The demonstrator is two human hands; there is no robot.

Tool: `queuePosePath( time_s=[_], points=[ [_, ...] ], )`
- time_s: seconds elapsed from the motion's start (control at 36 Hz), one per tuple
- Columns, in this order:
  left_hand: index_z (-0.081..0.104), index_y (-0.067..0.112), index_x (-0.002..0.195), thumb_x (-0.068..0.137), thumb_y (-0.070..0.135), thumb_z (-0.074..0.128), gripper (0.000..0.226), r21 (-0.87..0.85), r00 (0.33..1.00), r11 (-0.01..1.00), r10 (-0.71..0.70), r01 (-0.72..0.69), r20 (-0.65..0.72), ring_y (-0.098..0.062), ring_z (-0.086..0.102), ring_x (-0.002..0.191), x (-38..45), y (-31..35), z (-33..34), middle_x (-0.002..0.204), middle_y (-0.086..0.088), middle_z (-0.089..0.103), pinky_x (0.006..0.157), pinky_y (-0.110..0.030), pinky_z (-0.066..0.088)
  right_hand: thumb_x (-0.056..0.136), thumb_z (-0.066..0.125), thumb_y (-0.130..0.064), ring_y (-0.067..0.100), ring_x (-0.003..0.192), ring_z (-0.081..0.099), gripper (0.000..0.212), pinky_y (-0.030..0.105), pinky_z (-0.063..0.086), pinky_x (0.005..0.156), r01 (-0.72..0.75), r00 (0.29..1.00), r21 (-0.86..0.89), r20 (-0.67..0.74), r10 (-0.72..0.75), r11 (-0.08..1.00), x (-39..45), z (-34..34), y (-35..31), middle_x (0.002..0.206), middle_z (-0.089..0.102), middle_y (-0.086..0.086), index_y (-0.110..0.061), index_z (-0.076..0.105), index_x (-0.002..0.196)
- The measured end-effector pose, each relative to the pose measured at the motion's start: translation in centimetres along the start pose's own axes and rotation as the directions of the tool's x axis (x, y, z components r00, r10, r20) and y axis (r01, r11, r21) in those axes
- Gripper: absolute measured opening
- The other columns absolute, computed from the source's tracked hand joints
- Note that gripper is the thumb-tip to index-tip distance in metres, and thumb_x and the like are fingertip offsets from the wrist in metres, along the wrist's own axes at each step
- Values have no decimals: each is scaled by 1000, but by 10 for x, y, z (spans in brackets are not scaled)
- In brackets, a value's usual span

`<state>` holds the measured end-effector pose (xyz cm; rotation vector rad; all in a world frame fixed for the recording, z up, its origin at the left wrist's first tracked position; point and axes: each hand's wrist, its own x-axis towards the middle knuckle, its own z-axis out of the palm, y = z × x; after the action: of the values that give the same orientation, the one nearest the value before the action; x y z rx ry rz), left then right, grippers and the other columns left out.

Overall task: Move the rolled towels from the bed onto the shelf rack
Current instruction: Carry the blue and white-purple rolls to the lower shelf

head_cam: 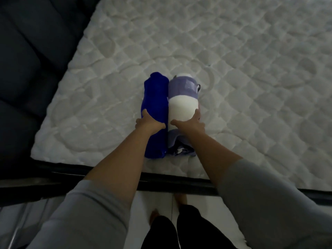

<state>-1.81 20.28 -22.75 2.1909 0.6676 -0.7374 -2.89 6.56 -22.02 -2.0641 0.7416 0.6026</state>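
Observation:
Two rolled towels lie side by side, touching, on the white quilted mattress [233, 69] near its front edge. The left one is a dark blue towel [156, 97]; the right one is a white and lilac towel [182, 101]. My left hand [149, 121] wraps over the near part of the blue roll, fingers on its left side and thumb between the rolls. Over the white and lilac roll, my right hand [190, 122] curls with its fingers on the right side. Both rolls rest on the bed. The shelf rack is out of view.
A dark padded headboard [27, 60] borders the mattress on the left. The black bed frame rail [170, 182] runs across in front of me. Below it are a pale tiled floor [158, 200] and my bare feet. A metal bar [16, 230] shows at the bottom left.

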Motion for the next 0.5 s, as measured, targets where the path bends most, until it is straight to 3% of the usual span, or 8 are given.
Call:
queuePosePath(
  time_s=[0.08, 0.17, 0.22, 0.28, 0.42, 0.5],
  points=[
    [-17, 27, 152, 67, 42, 82, 131, -11, 997, 998, -56, 56, 45, -39, 33, 137, 25, -10, 11, 156, -17, 19, 112, -49, 34, 70, 77, -51, 38, 143, 21, 123, 51, 28, 115, -55, 998, 23, -6, 55, 998, 23, 11, 6, 158, 13, 14, -36, -15, 151],
    [-24, 31, 149, 43, 53, 88, 156, -48, 994, 997, -59, 64, 88, -37, 30, 139, 42, -19, 22, 158, -15, 14, 114, -50, 31, 53, 85, -41, 38, 142, 23, 145, 49, 27, 117, -67, 995, -29, 67, 69, 997, 37, 14, 11, 157, 10, 14, -31, -23, 150],
    [-24, 33, 148, 34, 60, 88, 162, -28, 997, 998, -51, 53, 54, -36, 31, 139, 51, -25, 31, 158, -13, 15, 115, -50, 30, 58, 85, -42, 40, 143, 22, 143, 49, 22, 119, -60, 991, -58, 114, 66, 996, 45, 15, 15, 157, 11, 19, -22, -22, 151],
    [-20, 34, 149, 27, 63, 86, 164, -25, 999, 999, -34, 34, -1, -34, 36, 137, 62, -29, 36, 157, -9, 21, 113, -49, 32, 68, 81, -44, 43, 145, 18, 130, 54, 21, 118, -19, 996, 3, 82, 19, 1000, 59, 18, 19, 160, 8, 21, -28, -17, 153],
    [-18, 32, 151, 53, 49, 85, 143, -47, 1000, 999, 20, -21, -18, -34, 47, 129, 63, -28, 33, 155, -7, 30, 108, -43, 40, 75, 78, -35, 42, 144, 22, 120, 51, 25, 116, 30, 997, 41, 68, -32, 999, 76, 16, 24, 161, 10, 17, -29, -13, 153],
    [-15, 30, 152, 63, 41, 81, 131, -64, 999, 997, 31, -33, -38, -34, 48, 127, 58, -26, 31, 155, -7, 31, 107, -42, 40, 72, 79, -35, 35, 144, 25, 126, 46, 28, 117, 67, 995, 60, 64, -71, 996, 78, 11, 25, 162, 7, 10, -26, -17, 153]
  ],
)
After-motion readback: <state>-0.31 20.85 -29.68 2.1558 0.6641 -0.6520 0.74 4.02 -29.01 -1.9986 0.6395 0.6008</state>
